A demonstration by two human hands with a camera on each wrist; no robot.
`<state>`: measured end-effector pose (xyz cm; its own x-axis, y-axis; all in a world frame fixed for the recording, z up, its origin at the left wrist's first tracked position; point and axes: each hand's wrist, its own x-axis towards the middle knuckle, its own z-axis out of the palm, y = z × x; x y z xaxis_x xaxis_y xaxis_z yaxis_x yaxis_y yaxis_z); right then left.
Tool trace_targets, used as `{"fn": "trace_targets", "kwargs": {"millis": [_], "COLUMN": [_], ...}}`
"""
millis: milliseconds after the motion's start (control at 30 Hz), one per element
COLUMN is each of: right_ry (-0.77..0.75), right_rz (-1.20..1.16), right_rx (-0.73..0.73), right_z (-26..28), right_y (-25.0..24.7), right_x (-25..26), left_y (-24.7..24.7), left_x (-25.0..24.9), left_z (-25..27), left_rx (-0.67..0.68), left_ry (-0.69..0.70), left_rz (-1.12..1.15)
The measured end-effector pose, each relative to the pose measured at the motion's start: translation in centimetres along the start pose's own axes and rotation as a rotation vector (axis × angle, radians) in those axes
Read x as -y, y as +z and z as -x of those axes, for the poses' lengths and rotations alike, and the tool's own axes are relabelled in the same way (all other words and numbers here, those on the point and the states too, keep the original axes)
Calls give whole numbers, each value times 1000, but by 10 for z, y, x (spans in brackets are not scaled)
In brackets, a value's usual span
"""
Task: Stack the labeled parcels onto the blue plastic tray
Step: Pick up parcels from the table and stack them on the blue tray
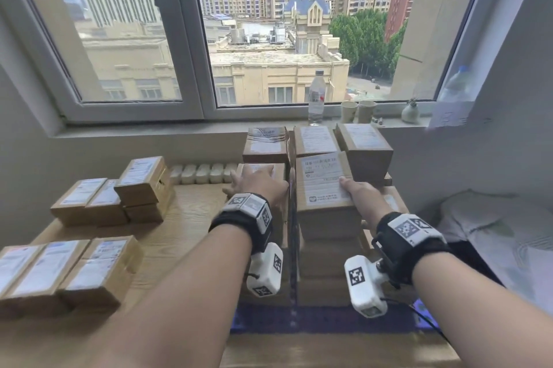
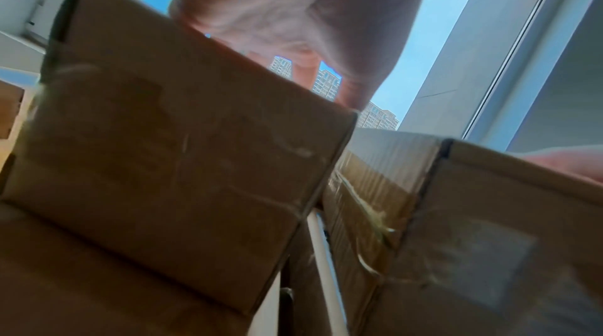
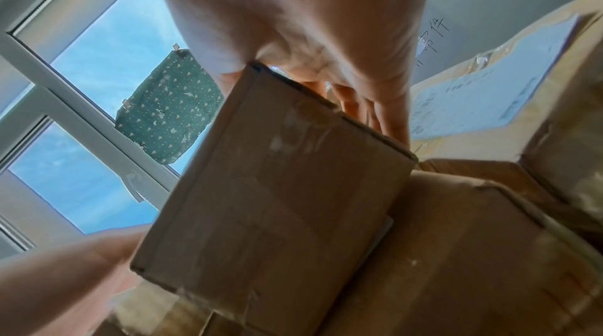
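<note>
Brown cardboard parcels with white labels stand in two tall stacks on the blue plastic tray at the table's front. My left hand lies flat on the top parcel of the left stack, fingers spread and fairly straight. My right hand holds the top parcel of the right stack, thumb on its label and fingers down its right side. The right wrist view shows this parcel skewed on the one below, under the right hand. The left wrist view shows the palm over the box edge.
Loose labeled parcels sit on the wooden table at left and front left. More stacks stand behind, by the window sill. A water bottle and paper cups are on the sill. A bed lies at right.
</note>
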<state>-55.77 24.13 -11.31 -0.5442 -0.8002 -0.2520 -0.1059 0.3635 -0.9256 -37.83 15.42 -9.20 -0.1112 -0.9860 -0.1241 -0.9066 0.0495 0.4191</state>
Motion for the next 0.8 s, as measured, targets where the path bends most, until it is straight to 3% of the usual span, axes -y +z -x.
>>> {"fn": "trace_targets", "kwargs": {"millis": [433, 800], "right_ry": [37, -213], "right_rz": [182, 670], "right_rx": [-4, -24], "right_z": [-21, -3], "right_y": [4, 10], "right_x": [0, 25], "left_y": [5, 1], "left_x": [-12, -11], "left_z": [-7, -5], "left_rx": [26, 22], "left_ry": [-28, 90], "left_rz": [-56, -87]}}
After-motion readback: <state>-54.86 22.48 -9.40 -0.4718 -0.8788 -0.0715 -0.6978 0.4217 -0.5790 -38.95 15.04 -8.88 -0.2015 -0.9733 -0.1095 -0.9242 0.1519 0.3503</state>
